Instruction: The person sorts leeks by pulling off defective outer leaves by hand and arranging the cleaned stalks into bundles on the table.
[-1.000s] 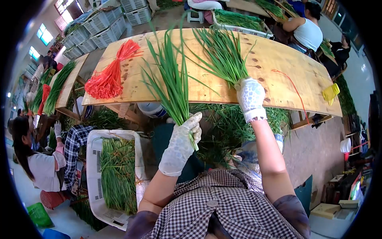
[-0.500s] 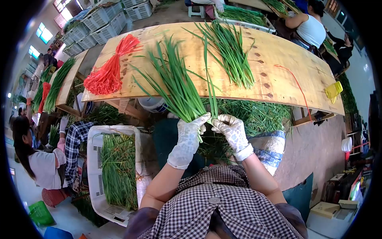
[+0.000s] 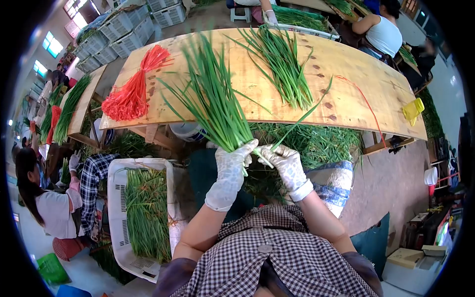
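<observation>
My left hand (image 3: 229,168), in a pale patterned glove, is closed round the base of a bunch of garlic chives (image 3: 221,106). The leaves fan up and away over the table's near edge. Close beside it, my gloved right hand (image 3: 287,166) pinches a single chive stalk (image 3: 308,113), whose long leaf slants up to the right, apart from the bunch. A second bunch of chives (image 3: 289,74) lies on the table beyond my hands.
The wooden table (image 3: 341,106) carries a bundle of red ties (image 3: 129,99), one loose red tie (image 3: 366,101) and a yellow object (image 3: 412,110). A white crate (image 3: 115,208) of greens stands at left. Loose leaves (image 3: 321,143) lie under the table. Other people sit nearby.
The single stalk in my right hand has swung from nearly upright beside the bunch to slanting rightward. The bunch in my left hand has shifted slightly left.
</observation>
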A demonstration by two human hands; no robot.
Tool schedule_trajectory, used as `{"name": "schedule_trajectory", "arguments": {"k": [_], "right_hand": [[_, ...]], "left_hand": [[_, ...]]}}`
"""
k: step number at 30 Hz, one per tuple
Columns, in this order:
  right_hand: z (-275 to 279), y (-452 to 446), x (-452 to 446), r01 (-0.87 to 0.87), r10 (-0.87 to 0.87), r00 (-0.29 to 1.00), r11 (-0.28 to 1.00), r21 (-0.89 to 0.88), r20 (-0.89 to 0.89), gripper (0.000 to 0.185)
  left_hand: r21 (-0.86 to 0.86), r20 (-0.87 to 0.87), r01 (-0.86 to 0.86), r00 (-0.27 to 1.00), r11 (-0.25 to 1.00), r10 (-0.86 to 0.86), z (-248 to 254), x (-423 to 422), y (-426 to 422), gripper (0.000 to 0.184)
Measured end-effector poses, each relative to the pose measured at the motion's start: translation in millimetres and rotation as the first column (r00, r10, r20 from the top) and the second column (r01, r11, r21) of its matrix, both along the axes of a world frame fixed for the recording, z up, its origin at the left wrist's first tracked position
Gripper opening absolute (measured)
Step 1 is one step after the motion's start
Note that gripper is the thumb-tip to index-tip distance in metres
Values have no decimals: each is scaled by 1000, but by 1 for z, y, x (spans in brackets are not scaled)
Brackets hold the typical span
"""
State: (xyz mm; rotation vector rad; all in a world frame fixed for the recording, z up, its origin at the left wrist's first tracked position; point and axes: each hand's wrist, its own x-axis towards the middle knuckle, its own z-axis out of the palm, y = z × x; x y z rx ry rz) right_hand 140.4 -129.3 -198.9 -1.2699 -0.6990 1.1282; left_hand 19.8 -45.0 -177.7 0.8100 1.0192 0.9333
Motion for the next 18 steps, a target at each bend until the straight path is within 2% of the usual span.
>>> {"name": "schedule_trajectory", "arguments": {"k": [2,3,4,5,6,7,8,9,10,11,12,13,14,16,18], "right_hand": [[5,-5,-9,8,3,988,997,-72,154,14],[3,-10,-8,10,1,988,997,-71,156,14],[1,-19,0,-191,298,855,942,-277,423,17],[-1,-27,9,-295,579,581,805,-515,572,20],[-3,-32,17,-281,790,219,613,-738,573,24],[0,-32,23,-193,873,71,487,-852,483,31],[6,-30,23,37,766,126,631,-775,630,32],[12,-29,33,86,421,171,894,-439,891,38],[22,-16,39,111,61,182,990,-82,981,34],[38,1,43,157,-135,133,981,114,982,31],[54,16,47,241,-89,-69,965,103,994,27],[58,33,56,237,-140,-184,954,183,973,23],[58,49,65,261,-102,-311,947,188,945,14],[38,76,92,397,136,-241,917,-30,961,8],[42,88,107,543,237,-236,837,-74,943,13]], "left_hand": [[77,-17,-41,999,996,43,3,-8,10,23],[89,-34,-56,998,994,59,6,-14,15,25],[137,1,-90,996,987,90,13,-21,21,24],[172,67,-122,991,977,112,17,-28,30,22],[204,134,-156,982,966,130,21,-35,37,21],[237,172,-104,983,966,64,28,-40,39,22],[270,208,-54,978,961,-3,35,-42,38,23],[264,295,-36,954,964,-45,38,-40,33,26],[174,310,44,946,984,-97,43,-36,27,25],[223,408,69,899,972,-158,38,-30,22,26],[280,497,90,838,956,-224,29,-23,19,27],[242,523,140,815,960,-251,18,-21,15,24],[149,517,154,830,977,-210,14,-21,9,21],[198,495,158,836,967,-238,17,-21,1,19],[174,443,157,869,972,-219,19,-29,2,19]]}}
